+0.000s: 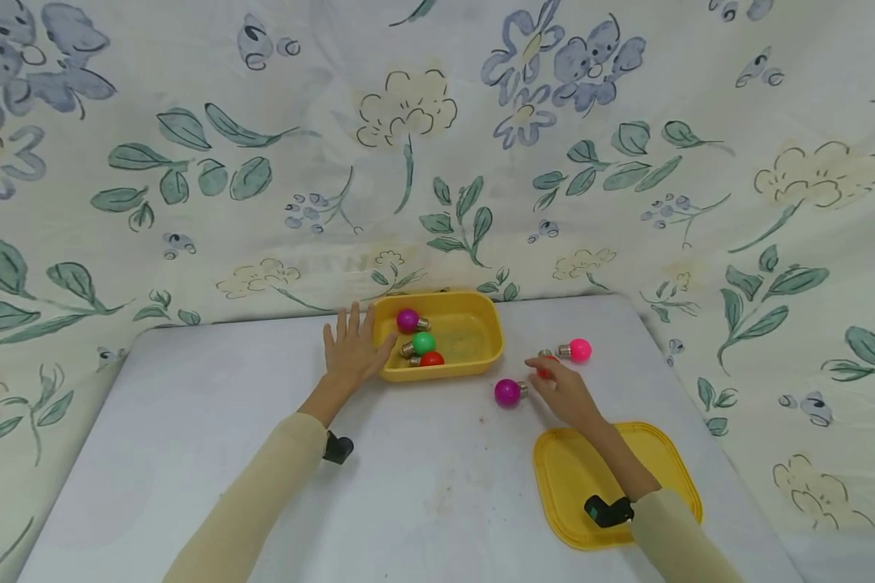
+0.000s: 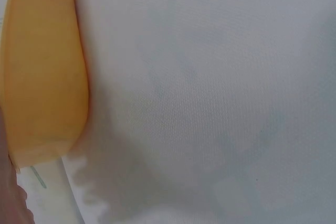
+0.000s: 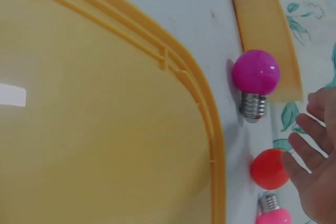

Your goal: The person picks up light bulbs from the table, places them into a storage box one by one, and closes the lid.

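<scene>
My left hand (image 1: 353, 350) rests against the left end of a yellow plastic bin (image 1: 452, 372), fingers straight and spread. Inside the bin lie a purple bulb (image 1: 408, 321), a green bulb (image 1: 424, 344) and a red bulb (image 1: 433, 358). Over a second red bulb (image 3: 269, 169) on the table reaches my right hand (image 1: 567, 397), its fingers apart and only slightly bent, fingertips right beside the bulb. That bulb is partly hidden by the hand in the head view. A pink bulb (image 1: 580, 350) lies just beyond it, and another purple bulb (image 1: 508, 393) to its left.
A yellow lid (image 1: 652, 449) lies on the white-covered table (image 1: 423, 486) under my right forearm. Behind the table hangs a flowered cloth (image 1: 321, 146). A black wrist camera (image 1: 338, 448) shows at the left wrist, and another wrist camera (image 1: 608, 512) at the right.
</scene>
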Tool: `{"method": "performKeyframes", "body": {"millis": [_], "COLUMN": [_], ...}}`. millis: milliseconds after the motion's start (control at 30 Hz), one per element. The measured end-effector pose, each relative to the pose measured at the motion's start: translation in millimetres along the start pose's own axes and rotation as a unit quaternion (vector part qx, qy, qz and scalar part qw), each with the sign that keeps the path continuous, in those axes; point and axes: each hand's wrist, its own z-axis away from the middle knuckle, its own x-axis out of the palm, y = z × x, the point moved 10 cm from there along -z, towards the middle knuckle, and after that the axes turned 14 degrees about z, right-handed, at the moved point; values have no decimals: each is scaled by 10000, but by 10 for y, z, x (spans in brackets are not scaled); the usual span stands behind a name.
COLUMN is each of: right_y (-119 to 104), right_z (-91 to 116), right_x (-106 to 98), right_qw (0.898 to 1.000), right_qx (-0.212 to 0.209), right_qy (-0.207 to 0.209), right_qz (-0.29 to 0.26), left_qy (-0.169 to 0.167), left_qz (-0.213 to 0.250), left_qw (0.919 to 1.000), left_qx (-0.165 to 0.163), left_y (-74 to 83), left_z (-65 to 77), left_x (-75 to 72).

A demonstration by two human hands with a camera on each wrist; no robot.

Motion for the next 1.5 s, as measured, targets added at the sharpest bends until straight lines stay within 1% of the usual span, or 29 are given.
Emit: {"method": "performKeyframes", "body": {"millis": [67, 167, 333, 667, 800, 967, 1300, 1500], "right_y": [21, 79, 172, 247, 219, 167, 82, 109], "right_z": [43, 82, 122, 87, 49, 32, 35, 47], "right_x": [32, 109, 248, 390, 428, 463, 484, 515], "right_qw": [9998, 9988, 9961, 9912, 9903, 9911, 9933, 9936], "right_qx": [53, 237, 484, 692, 586, 402, 317, 437], "right_qy": [-137, -338, -649, -996, -1050, -1049, -955, -892], "right_qz": [-114, -250, -348, -534, -694, -713, -562, -534], "left_qy": [-6, 28, 66, -9, -15, -85, -84, -80], "left_qz": [10, 57, 107, 124, 113, 105, 190, 250], "left_qw": [10000, 10000, 9999, 9999, 9999, 9999, 9998, 9996], "left_qx": [-1, 21, 62, -13, -10, -37, -37, -41], "left_y": [-7, -9, -10, -23, -14, 7, 16, 12], "left_z": [-3, -1, -1, -6, -7, -7, -7, -5], "left_x": [4, -4, -10, -4, -13, -19, -24, -19]}}
